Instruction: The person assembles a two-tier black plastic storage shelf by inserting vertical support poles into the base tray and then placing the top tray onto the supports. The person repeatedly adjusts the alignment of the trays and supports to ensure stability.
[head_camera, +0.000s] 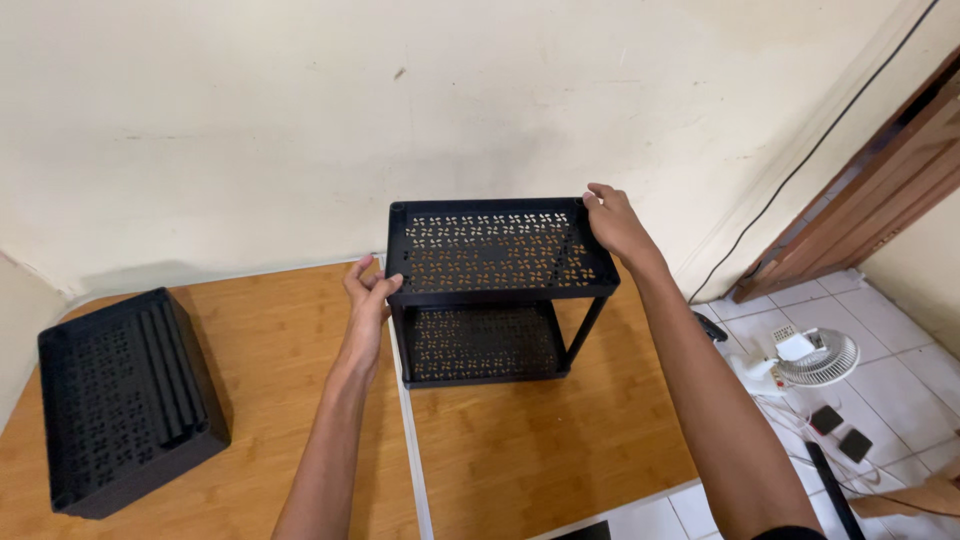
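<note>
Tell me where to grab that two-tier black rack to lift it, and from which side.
Grip the black rack by the short end rims of its top shelf, one hand from each side, probably palms inward. The left hand and right hand already sit at opposite ends there. The rim is a solid raised lip, whereas the perforated panel and thin corner posts give poorer purchase.

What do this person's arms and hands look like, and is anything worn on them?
Both forearms are bare from the elbow down, slim and long in this view. The left hand and the right hand wear no gloves, and no rings, watch or bracelet show. The only clothing in sight is a dark sleeve edge on the right arm at the bottom of the picture. No sleeve shows on the left arm.
</note>
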